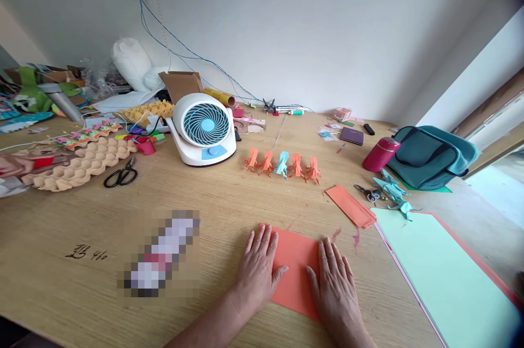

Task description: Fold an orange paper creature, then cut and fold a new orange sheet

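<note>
A sheet of orange paper (295, 261) lies flat on the wooden table in front of me. My left hand (261, 258) rests on its left edge, palm down with the fingers stretched out. On the right edge lies my right hand (334, 277), also flat with its fingers extended. Between my two thumbs the middle of the sheet shows. Beyond it stands a row of folded paper figures, several orange and one blue figure (281, 165). Folded orange paper strips (350, 206) lie to the right of the sheet.
At the right are pale green paper sheets (444, 266), keys (370, 193), a pink bottle (380, 154) and a teal bag (429, 154). A white fan (203, 130) stands at centre back. Scissors (121, 174) and egg trays (88, 162) lie left. A blurred object (161, 255) sits left of my hands.
</note>
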The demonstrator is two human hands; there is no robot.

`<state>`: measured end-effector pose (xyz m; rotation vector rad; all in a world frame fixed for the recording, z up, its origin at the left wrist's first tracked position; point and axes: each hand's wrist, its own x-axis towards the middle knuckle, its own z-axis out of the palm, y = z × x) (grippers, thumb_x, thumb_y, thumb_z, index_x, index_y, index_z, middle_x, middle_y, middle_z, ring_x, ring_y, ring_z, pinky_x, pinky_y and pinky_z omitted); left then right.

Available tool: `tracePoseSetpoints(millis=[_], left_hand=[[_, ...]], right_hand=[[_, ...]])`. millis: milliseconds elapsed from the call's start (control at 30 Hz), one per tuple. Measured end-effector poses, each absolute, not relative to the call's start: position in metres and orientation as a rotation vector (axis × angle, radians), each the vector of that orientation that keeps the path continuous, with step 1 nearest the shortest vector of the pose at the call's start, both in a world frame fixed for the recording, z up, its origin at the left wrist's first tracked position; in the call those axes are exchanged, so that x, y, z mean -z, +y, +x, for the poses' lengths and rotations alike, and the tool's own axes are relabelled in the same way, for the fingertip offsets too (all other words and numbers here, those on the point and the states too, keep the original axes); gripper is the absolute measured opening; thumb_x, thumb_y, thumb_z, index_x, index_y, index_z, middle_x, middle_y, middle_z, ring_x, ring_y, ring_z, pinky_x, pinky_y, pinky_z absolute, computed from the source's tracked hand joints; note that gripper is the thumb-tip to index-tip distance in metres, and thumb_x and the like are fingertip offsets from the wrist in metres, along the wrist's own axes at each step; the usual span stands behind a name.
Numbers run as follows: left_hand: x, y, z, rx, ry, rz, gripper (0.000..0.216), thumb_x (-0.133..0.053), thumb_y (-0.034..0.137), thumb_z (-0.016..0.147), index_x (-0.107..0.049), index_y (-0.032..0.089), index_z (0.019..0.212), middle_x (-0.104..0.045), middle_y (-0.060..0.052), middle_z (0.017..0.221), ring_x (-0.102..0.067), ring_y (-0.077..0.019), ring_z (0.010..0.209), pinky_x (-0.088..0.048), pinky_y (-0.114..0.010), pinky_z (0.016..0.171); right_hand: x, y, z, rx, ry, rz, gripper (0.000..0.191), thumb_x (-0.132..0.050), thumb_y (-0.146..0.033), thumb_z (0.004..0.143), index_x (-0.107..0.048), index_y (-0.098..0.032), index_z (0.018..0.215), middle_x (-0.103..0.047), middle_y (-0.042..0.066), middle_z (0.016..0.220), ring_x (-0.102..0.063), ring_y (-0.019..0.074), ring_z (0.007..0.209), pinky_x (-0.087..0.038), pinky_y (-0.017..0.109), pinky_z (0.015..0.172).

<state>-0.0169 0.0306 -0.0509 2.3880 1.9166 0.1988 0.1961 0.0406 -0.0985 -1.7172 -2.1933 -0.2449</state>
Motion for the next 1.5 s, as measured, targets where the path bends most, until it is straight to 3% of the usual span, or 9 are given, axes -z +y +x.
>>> tracePoseSetpoints(millis=[267, 667, 1033, 1500], left_hand=[[0.051, 0.025, -0.011, -0.239, 1.772, 2.429, 0.069, -0.044, 0.048, 0.094, -0.026, 0.014, 0.151, -0.017, -0.014, 0.159, -0.019, -0.0309, 0.146, -0.025, -0.047, 0.116], [0.058, 0.025, -0.010, -0.255, 1.771, 2.458, 0.074, -0.043, 0.051, 0.093, -0.018, 0.015, 0.153, -0.010, -0.015, 0.160, -0.013, -0.0321, 0.147, -0.019, -0.049, 0.117], [0.053, 0.024, -0.013, -0.291, 1.739, 2.477, 0.073, -0.038, 0.056, 0.094, -0.022, 0.014, 0.152, -0.016, -0.015, 0.159, -0.015, -0.0319, 0.147, -0.018, -0.049, 0.117], [0.054, 0.023, -0.014, -0.265, 1.714, 2.485, 0.078, -0.038, 0.060, 0.092, -0.019, 0.014, 0.153, -0.011, -0.017, 0.159, -0.012, -0.0342, 0.147, -0.018, -0.051, 0.117]], right_hand=[[0.097, 0.040, 0.197, 0.264, -2.207, -1.692, 0.069, -0.024, -0.051, 0.097, -0.038, -0.003, 0.144, -0.036, 0.021, 0.152, -0.030, 0.0316, 0.142, -0.025, 0.050, 0.113], [0.093, 0.040, 0.195, 0.253, -2.237, -1.749, 0.065, -0.027, -0.046, 0.096, -0.041, -0.002, 0.142, -0.035, 0.020, 0.152, -0.030, 0.0316, 0.141, -0.024, 0.050, 0.113], [0.087, 0.041, 0.195, 0.187, -2.231, -1.765, 0.063, -0.031, -0.045, 0.095, -0.041, -0.005, 0.143, -0.037, 0.019, 0.151, -0.029, 0.0311, 0.142, -0.026, 0.050, 0.112], [0.089, 0.041, 0.195, 0.209, -2.248, -1.778, 0.063, -0.031, -0.045, 0.096, -0.043, -0.003, 0.141, -0.037, 0.019, 0.151, -0.032, 0.0320, 0.140, -0.026, 0.049, 0.112]])
